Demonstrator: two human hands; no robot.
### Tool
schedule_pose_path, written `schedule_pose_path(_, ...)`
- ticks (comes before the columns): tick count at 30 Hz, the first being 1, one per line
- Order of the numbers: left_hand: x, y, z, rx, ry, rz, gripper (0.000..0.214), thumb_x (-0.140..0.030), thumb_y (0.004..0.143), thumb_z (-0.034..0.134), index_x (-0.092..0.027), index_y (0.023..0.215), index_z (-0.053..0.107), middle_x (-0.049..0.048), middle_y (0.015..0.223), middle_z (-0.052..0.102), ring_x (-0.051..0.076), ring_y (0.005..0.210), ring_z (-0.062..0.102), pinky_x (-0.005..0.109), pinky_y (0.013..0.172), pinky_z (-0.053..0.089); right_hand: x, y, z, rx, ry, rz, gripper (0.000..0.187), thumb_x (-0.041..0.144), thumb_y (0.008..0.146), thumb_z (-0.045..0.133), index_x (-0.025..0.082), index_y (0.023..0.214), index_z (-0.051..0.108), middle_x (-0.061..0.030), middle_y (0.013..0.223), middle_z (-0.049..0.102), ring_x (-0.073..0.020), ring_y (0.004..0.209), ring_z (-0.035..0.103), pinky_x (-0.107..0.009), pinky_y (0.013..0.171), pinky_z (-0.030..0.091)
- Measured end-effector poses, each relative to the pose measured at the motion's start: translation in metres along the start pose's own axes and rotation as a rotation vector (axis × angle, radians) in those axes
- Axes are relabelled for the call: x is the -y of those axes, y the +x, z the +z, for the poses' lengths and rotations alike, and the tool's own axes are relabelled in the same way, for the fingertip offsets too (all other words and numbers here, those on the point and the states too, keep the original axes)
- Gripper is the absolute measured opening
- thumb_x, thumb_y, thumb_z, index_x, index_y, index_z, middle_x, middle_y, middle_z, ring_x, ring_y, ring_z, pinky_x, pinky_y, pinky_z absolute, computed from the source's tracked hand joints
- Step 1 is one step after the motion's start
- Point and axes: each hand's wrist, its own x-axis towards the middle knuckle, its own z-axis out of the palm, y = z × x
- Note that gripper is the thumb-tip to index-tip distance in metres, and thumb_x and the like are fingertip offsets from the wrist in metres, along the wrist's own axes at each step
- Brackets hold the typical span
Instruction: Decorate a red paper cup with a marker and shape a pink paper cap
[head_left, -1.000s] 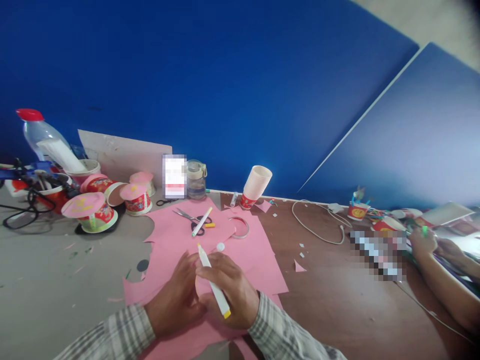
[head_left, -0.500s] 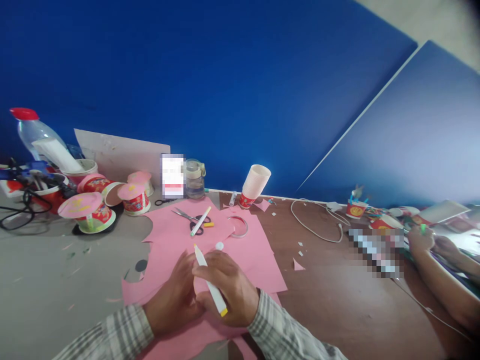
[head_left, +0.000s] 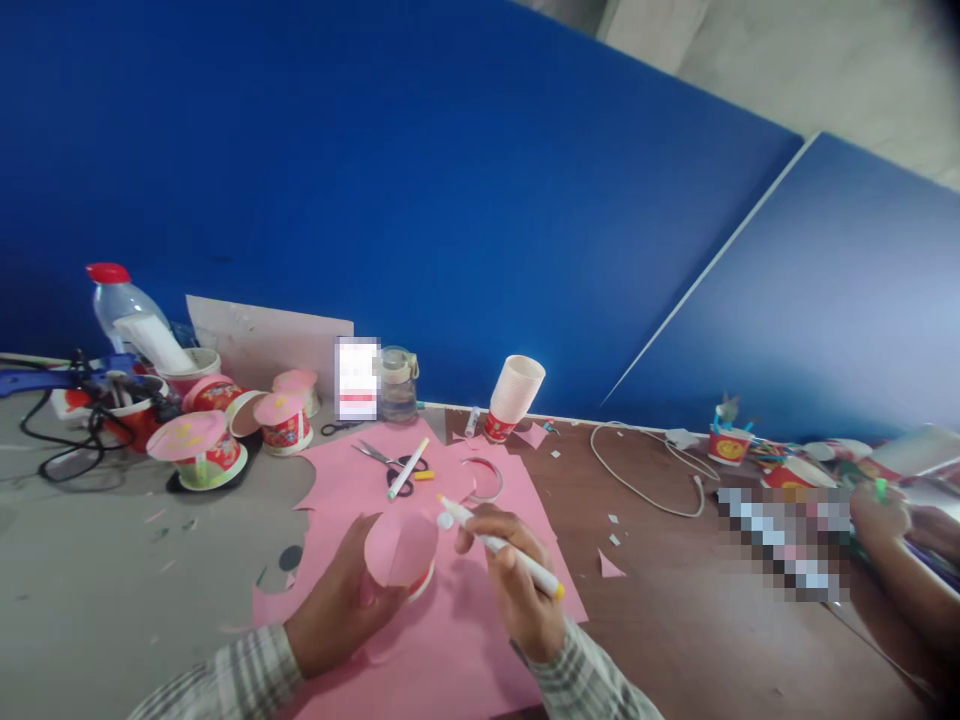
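My left hand is wrapped round a paper cup topped with a pink paper disc that has a crease across it. Between the fingers of my right hand is a white marker with a yellow end, its uncapped yellow tip pointing up and left, apart from the disc. Pink paper sheets lie beneath both hands. On them, just beyond, are scissors, a second white marker, a yellow cap and a roll of tape.
Several paper cups with pink discs stand at the left, near a red-capped bottle. A stack of white cups leans by the blue partition. A white cable lies to the right, where another person's hand works.
My hands have moved apart. The right one has carried the marker to the right, and the cup with its pink disc now shows in my left hand. The view has shifted slightly.
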Motion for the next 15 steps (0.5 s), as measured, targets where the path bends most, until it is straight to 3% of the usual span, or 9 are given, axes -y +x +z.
schedule_pose_path(3,-0.001,0.002,-0.002,0.05,-0.065,-0.054,0.043,-0.023,0.062,0.064,-0.024,0.103,0.052,0.0096,0.091,0.063,0.033,0.081,0.058,0.045,0.067,0.053,-0.006,0.002,0.01,0.059,0.148,0.108,0.026,0.043,0.082,0.051,0.021,0.081,0.067,-0.0002,0.053,0.062,-0.0229,0.054,0.063,-0.042,0.074,0.053)
schedule_pose_path(9,0.01,0.003,-0.003,-0.002,-0.049,-0.047,0.045,-0.021,0.061,0.065,-0.026,0.104,0.055,0.0077,0.094,0.064,0.032,0.085,0.058,0.042,0.071,0.052,-0.022,0.003,0.022,-0.065,0.17,0.174,0.021,0.035,0.081,0.054,0.018,0.085,0.065,0.0008,0.049,0.059,-0.0184,0.042,0.057,-0.026,0.043,0.047)
schedule_pose_path(15,0.02,-0.001,-0.003,0.0,0.059,-0.004,0.052,-0.025,0.06,0.064,-0.027,0.111,0.052,0.009,0.093,0.065,0.034,0.079,0.059,0.042,0.057,0.056,-0.026,-0.001,0.017,0.06,0.107,0.169,0.016,0.028,0.081,0.054,0.018,0.082,0.067,0.0001,0.049,0.061,-0.018,0.041,0.057,-0.025,0.042,0.047)
